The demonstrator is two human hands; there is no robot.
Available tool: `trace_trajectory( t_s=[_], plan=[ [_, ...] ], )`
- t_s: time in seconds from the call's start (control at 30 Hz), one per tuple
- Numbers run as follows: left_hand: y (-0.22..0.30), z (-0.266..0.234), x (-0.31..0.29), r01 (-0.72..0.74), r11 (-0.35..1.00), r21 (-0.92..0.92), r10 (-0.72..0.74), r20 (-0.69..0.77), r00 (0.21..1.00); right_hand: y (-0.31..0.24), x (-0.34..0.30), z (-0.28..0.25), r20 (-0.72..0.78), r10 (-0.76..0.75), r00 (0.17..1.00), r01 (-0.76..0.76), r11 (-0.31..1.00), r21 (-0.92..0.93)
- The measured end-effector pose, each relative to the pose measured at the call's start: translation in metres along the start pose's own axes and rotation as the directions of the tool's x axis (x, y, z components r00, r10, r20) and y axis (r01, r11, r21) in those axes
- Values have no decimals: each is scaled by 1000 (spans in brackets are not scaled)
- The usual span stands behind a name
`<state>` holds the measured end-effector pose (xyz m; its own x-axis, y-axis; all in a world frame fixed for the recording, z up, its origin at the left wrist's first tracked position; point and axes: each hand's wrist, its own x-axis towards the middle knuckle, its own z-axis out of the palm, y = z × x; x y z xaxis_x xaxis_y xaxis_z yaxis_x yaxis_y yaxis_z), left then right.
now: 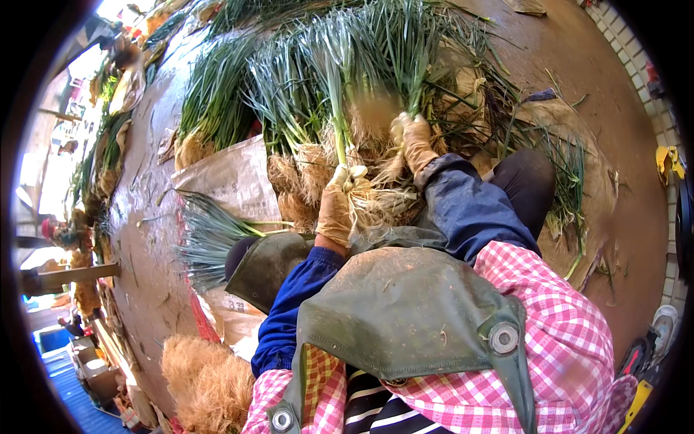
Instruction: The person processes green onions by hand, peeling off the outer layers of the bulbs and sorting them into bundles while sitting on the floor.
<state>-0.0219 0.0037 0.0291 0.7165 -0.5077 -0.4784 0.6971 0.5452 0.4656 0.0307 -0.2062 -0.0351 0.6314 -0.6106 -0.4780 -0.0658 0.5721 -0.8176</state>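
Observation:
My left hand (334, 206), in a tan, soiled glove, is closed around the pale root ends of some green onions (335, 94), whose leaves point away from me. To its right and farther off, my right hand (416, 141), gloved alike, grips the lower stalks of another green onion bunch (413, 58). Stringy pale roots (383, 206) spread between the two hands above my lap. Just beyond lie several more bunches with bushy tan roots (314, 170). The fingertips of both hands are partly hidden by stalks and roots.
A green apron (405, 304) covers my lap. Brown paper sacking (238, 173) lies at the left, with loose green onions (206, 235) beside my knee. A heap of tan root fibres (206, 383) sits at lower left. Leaf scraps (567, 173) litter the right side.

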Motion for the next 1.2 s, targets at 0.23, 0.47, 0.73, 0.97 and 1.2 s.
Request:
trace_trajectory(
  t_s=[0.23, 0.47, 0.73, 0.97, 1.2],
  plan=[
    [23, -11, -17, 275, 881, -384, -153, 319, 936, -4, -60, 51, 781, 393, 486, -124, 915, -384],
    [0, 3, -13, 22, 981, -192, 5, 141, 990, 0, -63, 54, 946, -90, 312, 903, 339, -266],
    [-46, -40, 60, -183, 979, -86, 142, -350, 926, 43, -32, 55, 638, 22, 769, 367, 803, -470],
    [-40, -53, 85, -280, 838, -468, 105, -365, 925, 4, -142, 50, 788, 406, 463, -186, 914, -361],
    [-30, -25, 52, -485, 734, 475, 586, -83, 806, -29, -174, 26, 665, 297, 685, 74, 880, -469]
  ],
)
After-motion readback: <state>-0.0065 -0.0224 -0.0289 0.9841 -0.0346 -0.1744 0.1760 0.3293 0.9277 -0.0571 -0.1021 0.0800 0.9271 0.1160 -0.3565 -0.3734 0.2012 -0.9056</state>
